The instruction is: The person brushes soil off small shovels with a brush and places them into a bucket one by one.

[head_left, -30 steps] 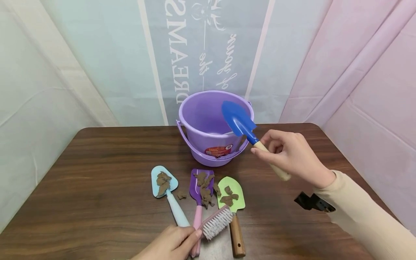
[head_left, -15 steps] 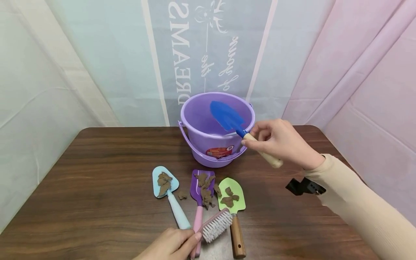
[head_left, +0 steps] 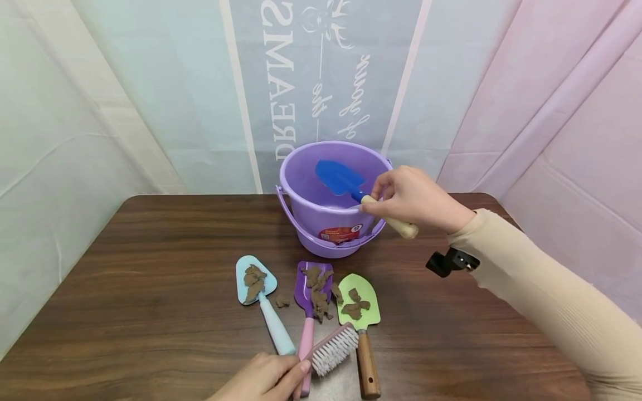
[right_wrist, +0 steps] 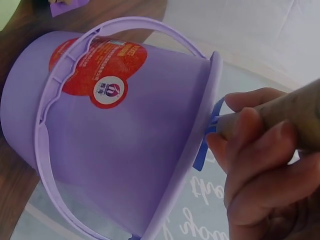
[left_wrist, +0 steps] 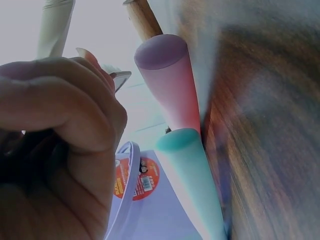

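My right hand (head_left: 413,197) pinches the pale wooden handle of a blue trowel (head_left: 337,177) between thumb and fingers. The trowel's blade hangs tilted over the mouth of a purple bucket (head_left: 331,228); in the right wrist view the bucket (right_wrist: 125,140) stands beside the hand (right_wrist: 270,170). Low in the head view, my left hand (head_left: 266,379) grips a pink-backed scrub brush (head_left: 333,351) with white bristles, held above the handle of a purple shovel (head_left: 303,289). The brush head is close to a green shovel (head_left: 362,292); whether they touch I cannot tell.
A light blue shovel (head_left: 273,323) lies left of the purple one. Brown clay-like lumps (head_left: 254,281) lie on all three blades, and a loose lump (head_left: 282,301) sits on the wooden table (head_left: 150,289). A printed cloth (head_left: 185,111) hangs behind the bucket.
My right hand has moved left and away from me, carrying the blue trowel from the bucket's right side to over its opening. The left hand and brush have stayed nearly still.
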Motion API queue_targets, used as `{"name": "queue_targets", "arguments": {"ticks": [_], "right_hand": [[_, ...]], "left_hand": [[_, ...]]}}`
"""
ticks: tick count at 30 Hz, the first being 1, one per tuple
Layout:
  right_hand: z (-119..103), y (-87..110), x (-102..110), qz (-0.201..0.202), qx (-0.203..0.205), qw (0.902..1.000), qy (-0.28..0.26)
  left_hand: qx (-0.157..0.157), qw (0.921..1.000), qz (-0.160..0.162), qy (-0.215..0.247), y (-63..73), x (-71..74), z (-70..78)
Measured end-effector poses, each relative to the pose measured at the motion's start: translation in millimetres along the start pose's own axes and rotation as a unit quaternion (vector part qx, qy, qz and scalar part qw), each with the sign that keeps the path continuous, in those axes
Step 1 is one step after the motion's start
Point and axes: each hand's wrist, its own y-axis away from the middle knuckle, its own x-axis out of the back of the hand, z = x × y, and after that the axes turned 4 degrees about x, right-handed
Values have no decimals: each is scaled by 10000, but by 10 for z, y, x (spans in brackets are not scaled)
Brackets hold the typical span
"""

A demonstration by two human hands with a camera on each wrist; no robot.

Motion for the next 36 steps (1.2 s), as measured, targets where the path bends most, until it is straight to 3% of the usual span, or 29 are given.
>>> {"name": "queue_targets", "arguments": {"ticks": [13,19,27,36], "right_hand": [[-75,-251,14,-425,17,9990,131],[-85,-420,49,-982,-95,9951,49],[-97,-644,62,-1717,151,9845,316],[-90,-758,32,-2223,158,9748,131]], "left_hand": [[-492,9979,245,-328,11,-34,-57],[-459,9982,225,-317,21,-40,-67],[-236,9994,164,-196,37,-32,-81],[-443,9981,273,-334,56,-31,-133]]}}
